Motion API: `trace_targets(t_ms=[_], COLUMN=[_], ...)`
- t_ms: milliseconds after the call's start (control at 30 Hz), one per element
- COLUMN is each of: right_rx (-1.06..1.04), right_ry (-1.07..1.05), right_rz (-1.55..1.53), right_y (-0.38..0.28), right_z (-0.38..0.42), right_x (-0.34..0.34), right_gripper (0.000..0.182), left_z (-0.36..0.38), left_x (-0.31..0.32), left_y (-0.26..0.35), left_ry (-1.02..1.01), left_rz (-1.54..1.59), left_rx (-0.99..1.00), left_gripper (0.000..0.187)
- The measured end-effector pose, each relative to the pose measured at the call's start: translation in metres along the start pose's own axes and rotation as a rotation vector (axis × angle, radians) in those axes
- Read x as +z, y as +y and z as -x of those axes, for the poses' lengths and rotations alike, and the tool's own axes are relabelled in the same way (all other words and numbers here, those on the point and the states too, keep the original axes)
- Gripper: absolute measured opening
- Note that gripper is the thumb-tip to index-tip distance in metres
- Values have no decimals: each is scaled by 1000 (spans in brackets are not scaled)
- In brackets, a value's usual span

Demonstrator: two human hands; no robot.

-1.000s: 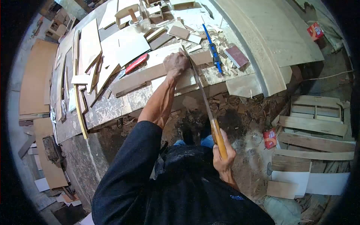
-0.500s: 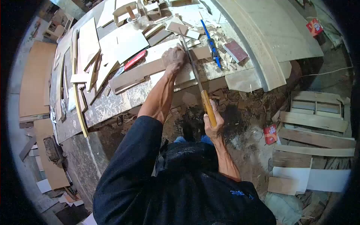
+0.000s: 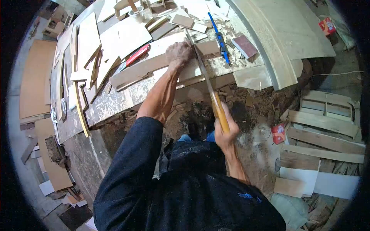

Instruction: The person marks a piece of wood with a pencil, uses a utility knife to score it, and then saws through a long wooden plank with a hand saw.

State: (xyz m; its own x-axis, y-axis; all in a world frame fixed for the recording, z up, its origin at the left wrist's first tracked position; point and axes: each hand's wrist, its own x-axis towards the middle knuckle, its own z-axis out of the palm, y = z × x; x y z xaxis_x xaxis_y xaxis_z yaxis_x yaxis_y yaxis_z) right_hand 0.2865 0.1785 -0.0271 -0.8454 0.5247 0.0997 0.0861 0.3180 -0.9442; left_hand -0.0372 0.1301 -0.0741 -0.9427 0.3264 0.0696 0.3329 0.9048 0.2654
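My left hand is closed over a long narrow wooden board, holding it down on the workbench. In my right hand is the yellow handle of a handsaw, fingers wrapped round it. The saw's thin blade, seen nearly edge-on, crosses the board just right of my left hand. Left of that hand lies a red utility knife. On the right of the saw are a long blue tool with a dark slider and a dark red block.
White panels and wood strips cover the bench's left part. A cup stands at the back. Large curved panels lie at right. Wooden pieces and a red packet are on the littered floor.
The saw and my right hand have shifted slightly right and back toward my body along the blade's line. My left hand stays on the board. The view has tilted a little.
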Motion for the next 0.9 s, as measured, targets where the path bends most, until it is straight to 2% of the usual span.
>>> trace_targets(t_ms=[33, 100, 200, 333, 367, 467, 533, 700, 800, 833, 900], right_rx=[-23, -44, 90, -90, -62, 36, -16, -4, 97, 31, -88], right_ry=[-7, 33, 6, 73, 51, -19, -13, 22, 10, 20, 29], right_rz=[21, -20, -82, -89, -89, -89, 15, 80, 49, 65, 95], right_y=[4, 15, 31, 60, 60, 18, 11, -3, -19, -18, -12], right_z=[-15, -22, -16, -15, -14, -6, 17, 61, 60, 53, 32], right_x=[10, 25, 25, 32, 30, 14, -3, -27, -33, -30, -18], right_gripper=[53, 53, 52, 52, 52, 52, 53, 51, 50, 51, 53], left_z=[1, -5, -5, -8, -8, -6, -9, -2, 0, 2, 8], left_x=[2, 2, 4, 0, 0, 6, 4, -1, -2, -5, -8], left_y=[-9, -5, 0, 4, 5, 2, 6, 7, 8, 10, 9], left_ry=[50, 53, 100, 83, 93, 125, 122, 138, 100, 119, 119], left_rz=[25, 18, 69, 132, 130, 170, 153, 143, 112, 98, 55], left_rx=[100, 22, -48, -97, -108, -139, -170, -62, -63, -74, 27], left_gripper=[29, 34, 49, 55, 55, 55, 56, 59, 58, 58, 55])
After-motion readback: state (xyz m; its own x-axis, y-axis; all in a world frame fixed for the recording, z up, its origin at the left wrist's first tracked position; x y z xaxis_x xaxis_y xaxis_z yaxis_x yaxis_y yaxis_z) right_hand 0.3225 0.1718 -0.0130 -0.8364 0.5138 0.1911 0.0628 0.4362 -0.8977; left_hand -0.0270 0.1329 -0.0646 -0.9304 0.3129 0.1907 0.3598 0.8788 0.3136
